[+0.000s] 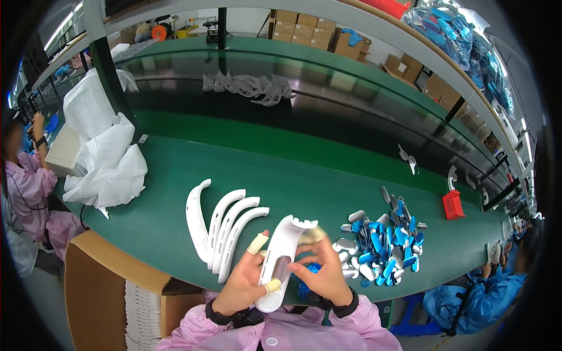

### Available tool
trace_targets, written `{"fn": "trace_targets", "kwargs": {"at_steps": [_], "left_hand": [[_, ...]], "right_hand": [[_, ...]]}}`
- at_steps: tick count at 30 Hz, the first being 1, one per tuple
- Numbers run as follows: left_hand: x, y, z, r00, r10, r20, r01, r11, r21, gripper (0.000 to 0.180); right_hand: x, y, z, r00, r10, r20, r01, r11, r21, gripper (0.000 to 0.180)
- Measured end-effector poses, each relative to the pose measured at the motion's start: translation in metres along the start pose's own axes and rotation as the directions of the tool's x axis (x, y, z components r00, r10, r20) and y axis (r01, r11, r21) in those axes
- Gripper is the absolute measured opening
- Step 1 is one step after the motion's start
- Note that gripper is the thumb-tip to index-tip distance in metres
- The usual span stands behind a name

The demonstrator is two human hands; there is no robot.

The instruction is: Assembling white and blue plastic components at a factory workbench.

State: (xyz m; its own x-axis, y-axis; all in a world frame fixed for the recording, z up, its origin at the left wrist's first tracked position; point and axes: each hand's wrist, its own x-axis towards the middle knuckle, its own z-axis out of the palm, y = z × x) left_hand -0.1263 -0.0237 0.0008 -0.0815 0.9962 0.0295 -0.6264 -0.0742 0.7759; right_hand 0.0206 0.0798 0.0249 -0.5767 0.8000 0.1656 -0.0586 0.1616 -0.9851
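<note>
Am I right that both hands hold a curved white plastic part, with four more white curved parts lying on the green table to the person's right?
Not quite. In the head view the four white curved parts lie to the person's left; the blue and silver pieces are on the right. Both hands, left hand and right hand, do hold the white part.

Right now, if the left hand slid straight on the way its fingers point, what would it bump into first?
The left hand points up and right, fingers already on the white curved part it holds. That part comes first; behind it, probably the right hand, though depth is unclear.
</note>
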Motion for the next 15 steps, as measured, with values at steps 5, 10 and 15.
{"fn": "trace_targets", "kwargs": {"at_steps": [5,10,15], "left_hand": [[0.000,-0.010,-0.002,0.990,0.139,0.001,-0.134,0.956,0.260,0.093],[0.005,-0.005,0.001,0.997,0.034,-0.068,-0.040,0.996,-0.075,0.089],[0.008,-0.001,-0.004,0.985,0.044,-0.168,-0.084,0.966,-0.244,0.080]], "right_hand": [[0.007,0.010,0.000,0.985,0.137,0.107,-0.140,0.990,0.029,0.041],[0.011,0.023,-0.003,0.931,0.325,0.163,-0.356,0.906,0.229,0.041],[-0.013,0.020,-0.010,0.678,0.442,0.587,-0.555,0.832,0.015,0.062]]}}
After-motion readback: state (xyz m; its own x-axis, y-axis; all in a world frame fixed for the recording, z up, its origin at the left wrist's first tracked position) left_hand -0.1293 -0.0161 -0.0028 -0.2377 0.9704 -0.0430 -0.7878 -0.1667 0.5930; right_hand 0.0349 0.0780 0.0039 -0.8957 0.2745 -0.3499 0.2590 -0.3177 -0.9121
